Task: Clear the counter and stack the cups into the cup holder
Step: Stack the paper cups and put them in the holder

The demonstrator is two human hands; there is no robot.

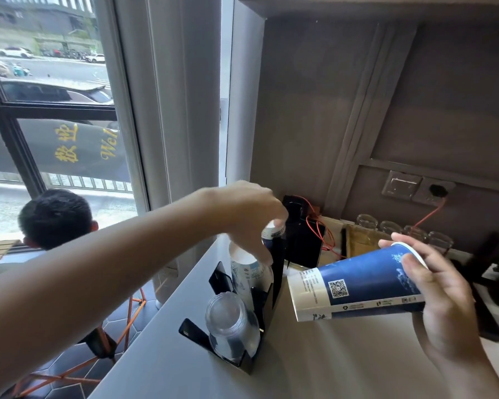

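Right hand (441,286) holds a blue paper cup (357,286) on its side, fingers wrapped over the rim end, base pointing toward 9 o'clock, carried clear above the counter (329,355). Left hand (251,214) reaches across from 8 o'clock, fingers curled down onto the top of a small paper cup (272,231) sitting at the far end of the black cup holder (254,300); the fingers cover the contact, so whether it is pinched or only pressed down cannot be told. Holder stands at the counter's left edge, running roughly 6 to 12 o'clock. It holds, front to back: a stack of clear plastic cups (232,326) upside down, a stack of pale printed paper cups (249,272), then the small cup under the left hand. Judgement: task well along but not finished; three slots are loaded, the blue cup is not yet in the holder, and at 2 o'clock a row of glass jars (404,231), a black device with red wire (303,234) and dark items at the right edge sit on the counter. Writing: the blue cup carries a QR code and small print, too fine to read. Window banner (69,145) at 10 o'clock shows yellow Chinese characters and "Wel", the rest cut off.
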